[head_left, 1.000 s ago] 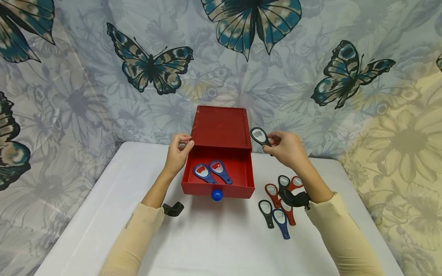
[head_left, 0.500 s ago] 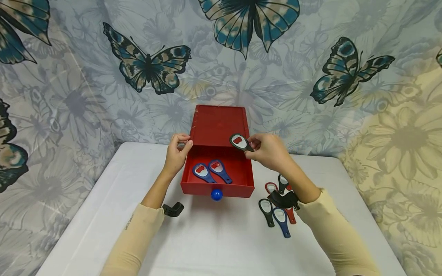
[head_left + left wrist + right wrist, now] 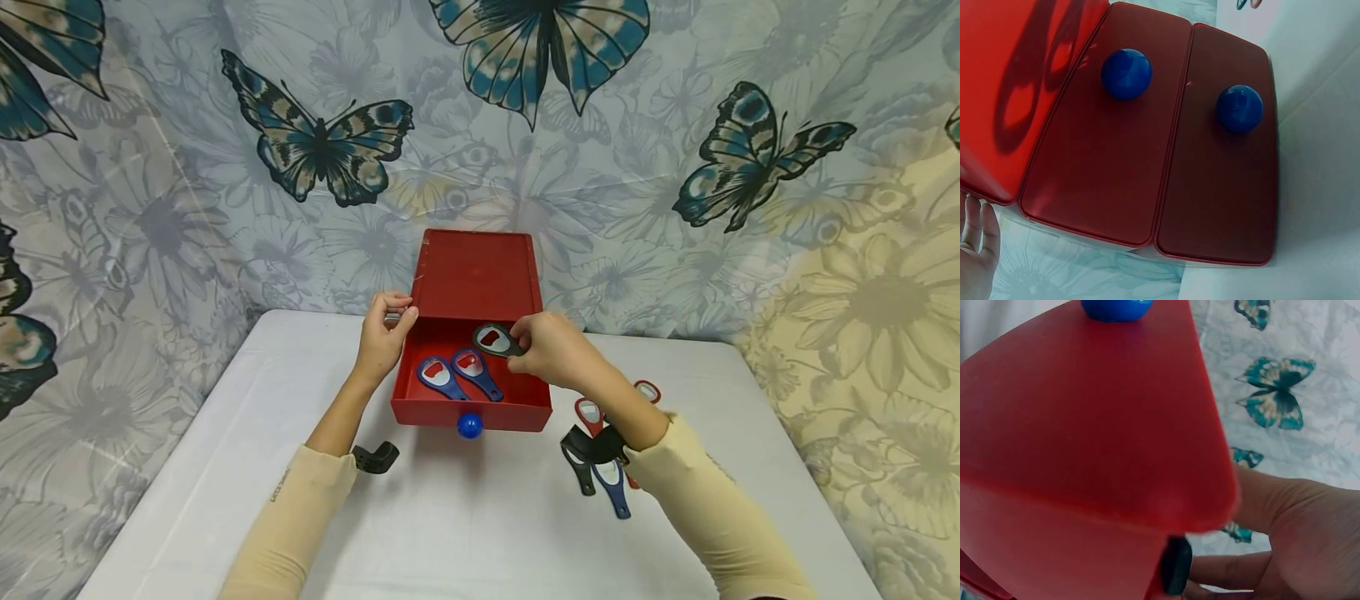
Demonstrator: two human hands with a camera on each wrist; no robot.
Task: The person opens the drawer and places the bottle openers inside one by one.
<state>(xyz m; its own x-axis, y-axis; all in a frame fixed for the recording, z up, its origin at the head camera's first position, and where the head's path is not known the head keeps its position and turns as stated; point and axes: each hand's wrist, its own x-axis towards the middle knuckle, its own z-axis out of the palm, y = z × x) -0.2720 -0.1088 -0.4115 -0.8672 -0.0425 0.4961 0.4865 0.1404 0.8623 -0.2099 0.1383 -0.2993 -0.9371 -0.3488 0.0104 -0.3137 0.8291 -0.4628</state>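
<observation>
A red drawer unit with blue round knobs stands on the table, its top drawer pulled out. Two blue bottle openers lie inside that drawer. My right hand pinches a dark-handled bottle opener by its handle over the drawer's right part; whether it touches the drawer floor I cannot tell. In the right wrist view the drawer wall hides most of that bottle opener. With fairly straight fingers, my left hand rests against the unit's left side; the left wrist view shows its fingertips there.
On the white table right of the unit lie several loose bottle openers, including a blue one and a red one, partly covered by my right forearm and a black wrist mount. Two closed lower drawers show in the left wrist view. A butterfly-printed cloth hangs behind.
My right hand has carried the dark bottle opener leftward and down, from beside the unit into the open drawer's space. My left hand stays at the unit's side.
</observation>
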